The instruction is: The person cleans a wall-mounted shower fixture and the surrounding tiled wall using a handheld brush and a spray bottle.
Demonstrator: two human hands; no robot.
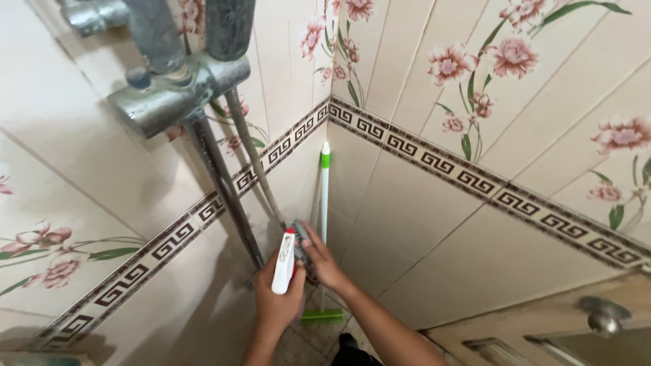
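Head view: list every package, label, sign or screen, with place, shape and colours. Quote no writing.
Spray bottle: the only package, low centre in the left hand; slim white body, red top.
Right hand: grips a grey object beside the bottle; too hidden to identify.
No separate labels, signs or screens show.

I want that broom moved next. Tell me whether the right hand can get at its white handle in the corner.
Probably yes. The right hand sits just beside the white broom handle, with nothing between them, though its fingers are already around a small grey object.
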